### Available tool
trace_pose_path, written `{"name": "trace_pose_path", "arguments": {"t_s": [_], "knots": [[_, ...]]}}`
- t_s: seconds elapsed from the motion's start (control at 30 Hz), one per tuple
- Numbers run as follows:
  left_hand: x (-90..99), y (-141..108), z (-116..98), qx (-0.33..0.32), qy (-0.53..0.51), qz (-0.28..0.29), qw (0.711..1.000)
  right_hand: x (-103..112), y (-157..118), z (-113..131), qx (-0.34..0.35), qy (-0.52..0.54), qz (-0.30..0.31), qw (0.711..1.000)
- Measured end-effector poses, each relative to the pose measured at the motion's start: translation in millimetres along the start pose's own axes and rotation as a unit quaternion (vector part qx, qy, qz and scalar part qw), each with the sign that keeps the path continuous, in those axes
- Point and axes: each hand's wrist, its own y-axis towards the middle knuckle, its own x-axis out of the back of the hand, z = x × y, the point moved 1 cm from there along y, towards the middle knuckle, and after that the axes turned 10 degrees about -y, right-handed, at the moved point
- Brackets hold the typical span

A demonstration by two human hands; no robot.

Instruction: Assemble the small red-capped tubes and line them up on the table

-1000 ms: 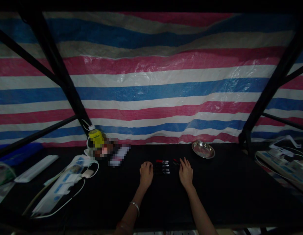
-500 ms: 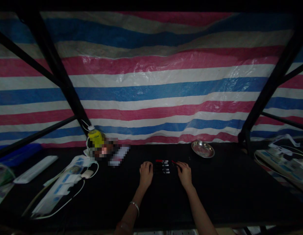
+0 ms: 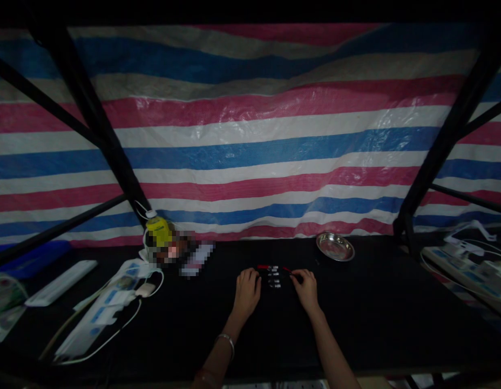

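Several slim items with shiny silver ends (image 3: 273, 274) lie in a short column on the black table. The top one has a red body (image 3: 263, 267); the bodies of the others are dark and hard to make out. My left hand (image 3: 248, 289) lies palm down at the column's left side, fingers slightly bent and covering the items' left ends. To the right, my right hand (image 3: 306, 286) pinches a slim red piece (image 3: 286, 269) between thumb and fingers, its tip pointing toward the column. What kind of items these are is too dark and small to tell.
A round metal dish (image 3: 335, 247) stands at the back right. Left are a power strip (image 3: 100, 313) with cables, a white bar (image 3: 62, 283) and a yellow-labelled bottle (image 3: 159, 229). Another power strip (image 3: 469, 270) sits far right. A striped sheet (image 3: 266, 146) hangs behind.
My left hand has shifted right, over the left ends of the items. My right hand stays almost in place, still pinching the red piece.
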Motion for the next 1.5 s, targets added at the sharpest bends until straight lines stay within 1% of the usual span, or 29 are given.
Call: {"name": "trace_pose_path", "arguments": {"t_s": [0.07, 0.17, 0.3, 0.37, 0.5, 0.67, 0.87, 1.07, 1.33, 1.5], "knots": [[0.1, -1.2, -1.3, -0.010, 0.004, -0.002, 1.000, 0.4, 0.0, 0.6, 0.001, 0.018, -0.014, 1.000], [1.0, -2.4, -1.7, -0.023, 0.006, -0.004, 1.000, 3.4, 2.7, -1.7, -0.018, 0.033, -0.064, 0.997], [2.0, -2.3, -2.2, -0.034, 0.007, -0.006, 0.999, 11.8, 15.7, -14.0, -0.066, 0.001, -0.144, 0.987], [1.9, -1.9, -2.4, -0.032, 0.008, -0.007, 0.999, 15.3, 25.1, -23.1, -0.066, -0.023, -0.156, 0.985], [1.0, -1.7, -1.6, -0.023, 0.008, -0.004, 1.000, 15.3, 40.9, -41.5, -0.048, -0.040, -0.132, 0.989], [0.9, -2.1, -0.5, -0.029, 0.008, -0.009, 0.999, 6.7, 43.1, -54.1, -0.078, -0.058, -0.103, 0.990], [1.9, -2.0, -1.2, -0.045, 0.018, -0.023, 0.999, 4.9, 37.5, -53.4, -0.053, -0.084, -0.104, 0.990], [2.8, -2.1, -2.5, -0.046, 0.019, -0.028, 0.998, 5.0, 35.3, -56.5, -0.068, -0.118, -0.103, 0.985], [3.2, -1.9, -3.5, -0.048, 0.017, -0.029, 0.998, 6.6, 32.0, -58.7, -0.083, -0.102, -0.100, 0.986], [1.9, -2.8, -2.9, -0.083, 0.026, -0.049, 0.995, 9.1, 31.9, -55.2, -0.064, -0.109, -0.103, 0.987]]}}
